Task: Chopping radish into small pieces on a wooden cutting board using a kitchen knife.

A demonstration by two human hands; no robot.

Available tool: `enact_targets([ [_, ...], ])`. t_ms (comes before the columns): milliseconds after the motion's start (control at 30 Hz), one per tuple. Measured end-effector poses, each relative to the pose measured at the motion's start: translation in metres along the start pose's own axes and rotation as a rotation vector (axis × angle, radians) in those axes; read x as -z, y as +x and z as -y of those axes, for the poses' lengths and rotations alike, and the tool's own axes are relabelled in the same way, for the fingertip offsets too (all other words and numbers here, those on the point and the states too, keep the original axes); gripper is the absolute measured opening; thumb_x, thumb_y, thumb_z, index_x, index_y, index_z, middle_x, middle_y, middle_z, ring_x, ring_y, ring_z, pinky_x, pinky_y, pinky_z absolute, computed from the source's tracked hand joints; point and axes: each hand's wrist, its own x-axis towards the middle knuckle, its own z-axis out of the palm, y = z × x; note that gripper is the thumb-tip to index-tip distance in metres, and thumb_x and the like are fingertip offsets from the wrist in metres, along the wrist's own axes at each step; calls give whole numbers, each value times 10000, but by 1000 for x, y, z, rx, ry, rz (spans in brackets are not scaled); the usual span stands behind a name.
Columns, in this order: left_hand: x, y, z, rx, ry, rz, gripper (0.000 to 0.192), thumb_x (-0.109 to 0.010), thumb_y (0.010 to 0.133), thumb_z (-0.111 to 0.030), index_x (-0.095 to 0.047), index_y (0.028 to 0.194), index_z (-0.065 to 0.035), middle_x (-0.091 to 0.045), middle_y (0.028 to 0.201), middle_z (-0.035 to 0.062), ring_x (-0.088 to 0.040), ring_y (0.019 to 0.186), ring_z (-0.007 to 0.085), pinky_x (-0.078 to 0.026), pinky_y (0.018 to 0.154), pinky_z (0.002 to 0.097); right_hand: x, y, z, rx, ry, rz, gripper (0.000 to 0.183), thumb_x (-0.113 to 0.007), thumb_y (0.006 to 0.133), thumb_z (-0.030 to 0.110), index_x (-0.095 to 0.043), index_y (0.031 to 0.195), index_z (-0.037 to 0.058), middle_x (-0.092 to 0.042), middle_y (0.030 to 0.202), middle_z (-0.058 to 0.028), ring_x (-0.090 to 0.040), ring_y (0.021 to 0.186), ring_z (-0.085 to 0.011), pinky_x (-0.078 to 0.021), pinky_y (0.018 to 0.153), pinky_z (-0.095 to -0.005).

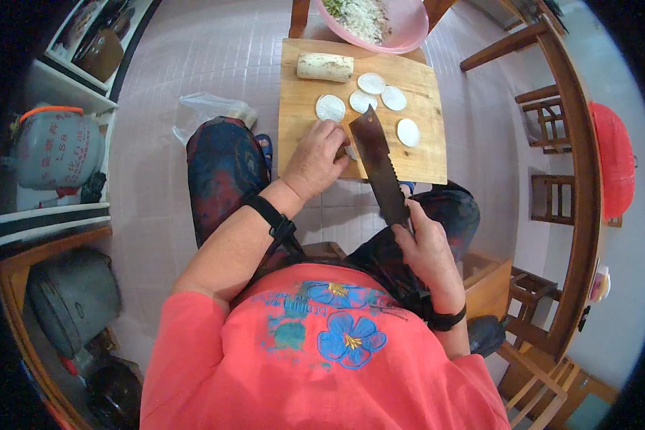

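My right hand (424, 236) grips the handle of a broad dark kitchen knife (377, 161) with a notched edge. The blade slants over the right part of a wooden cutting board (424, 166), its tip pointing away from me. Over the board's near part, my left hand (318, 156) is curled around a small white piece of root vegetable (350, 152), mostly hidden by the fingers. Just past the fingertips lies a round white slice (330, 108). Several more slices lie farther right, one of them a lone slice (408, 133). A thick pale root section (325, 67) rests at the far left.
A pink basin (349, 38) holding chopped white and green food stands beyond the board. A clear plastic bag (209, 110) lies on the tiled floor by my left knee. Shelves with a grey bucket (59, 150) stand left; a wooden table (583, 215) with a red basin (615, 161) stands right.
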Motion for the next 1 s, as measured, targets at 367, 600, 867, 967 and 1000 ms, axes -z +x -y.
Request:
enact_targets([
  [367,1,0,-1,7,11,10,291,-770,721,-33,-630,975,-11,-593,1102,158,-562,1088,381,-485,950,456,0,1,-1,40,-3,26,414,-621,911,85,-512,1308,34,-684,871,-287,-668,872,-486,-512,761,-565],
  [600,2,2,-2,-5,21,3,306,-766,697,-16,-637,975,-9,-600,1078,160,-569,1069,382,-492,939,460,-8,4,-3,97,-100,-18,392,-612,918,96,-508,1292,37,-681,863,-289,-663,854,-489,-512,743,-574],
  [867,-1,0,4,-15,32,1,296,-765,699,-12,-635,966,-16,-604,1070,157,-575,1060,378,-495,919,462,-13,19,-9,40,-28,21,379,-627,911,110,-514,1258,4,-678,874,-301,-660,864,-494,-514,751,-571],
  [967,-1,0,3,-29,17,-13,282,-764,720,-21,-631,968,-18,-602,1066,157,-574,1053,377,-493,913,459,-3,9,-8,53,28,-5,405,-627,912,108,-520,1288,2,-678,891,-310,-660,876,-495,-515,762,-559],
  [1000,-1,0,3,-29,15,-14,282,-764,720,-21,-631,968,-18,-602,1066,157,-574,1053,377,-493,913,459,-2,7,-9,53,26,-5,405,-627,912,108,-520,1288,2,-678,891,-310,-660,876,-495,-515,762,-559],
])
